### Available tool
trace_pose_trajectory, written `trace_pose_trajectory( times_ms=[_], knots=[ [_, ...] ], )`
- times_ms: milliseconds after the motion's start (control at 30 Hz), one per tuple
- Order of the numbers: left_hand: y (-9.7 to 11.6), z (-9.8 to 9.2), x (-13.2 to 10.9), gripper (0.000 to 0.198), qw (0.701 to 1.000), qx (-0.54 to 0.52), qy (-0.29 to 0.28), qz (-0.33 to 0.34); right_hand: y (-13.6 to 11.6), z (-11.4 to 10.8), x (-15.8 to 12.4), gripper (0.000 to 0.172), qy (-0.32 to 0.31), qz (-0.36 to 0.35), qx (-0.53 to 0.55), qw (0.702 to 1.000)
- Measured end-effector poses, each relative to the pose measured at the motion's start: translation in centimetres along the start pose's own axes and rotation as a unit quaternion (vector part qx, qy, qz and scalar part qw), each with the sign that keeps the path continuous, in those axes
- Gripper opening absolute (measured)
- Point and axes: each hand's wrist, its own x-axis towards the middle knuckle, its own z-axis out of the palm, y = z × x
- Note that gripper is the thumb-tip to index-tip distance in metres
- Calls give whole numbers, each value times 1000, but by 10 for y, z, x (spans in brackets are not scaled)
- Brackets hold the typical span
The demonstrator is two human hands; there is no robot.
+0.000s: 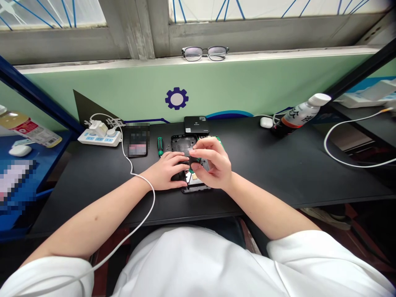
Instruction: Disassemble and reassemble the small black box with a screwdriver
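Note:
An opened black device casing [196, 189] lies on the black desk [262, 177], with light-coloured parts inside. My left hand [168, 171] rests on its left side, fingers spread. Over the casing, my right hand [213, 163] pinches the dark handle of a screwdriver [194, 160] between thumb and fingers; its tip is hard to make out. Part of a green circuit board [220, 141] shows behind my right hand. A second screwdriver [160, 146], green and black, lies to the left, beside a few tiny screws [168, 147].
A black box [196, 125] sits behind the casing. To the left are a phone [138, 141] and a power strip [99, 137]; a white cable [151, 194] crosses over my left forearm. A bottle [300, 114] and an earphone case [266, 122] stand at the back right. Glasses [205, 53] lie on the ledge.

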Motion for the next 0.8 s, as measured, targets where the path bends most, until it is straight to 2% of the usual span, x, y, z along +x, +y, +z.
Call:
trace_pose_trajectory(
  times_ms=[267, 500, 800],
  knots=[
    [0, 0, -1, 53, 999, -16, -17, -24, -1, -1, 0, 41, -2, -1, -12, 1000],
    [0, -1, 0, 50, 999, -24, -16, -23, -1, -1, -1, 36, 4, 1, -25, 1000],
    [1, -1, 1, 41, 999, -20, -17, -20, -1, -1, 0, 42, 1, -3, 6, 1000]
  ],
)
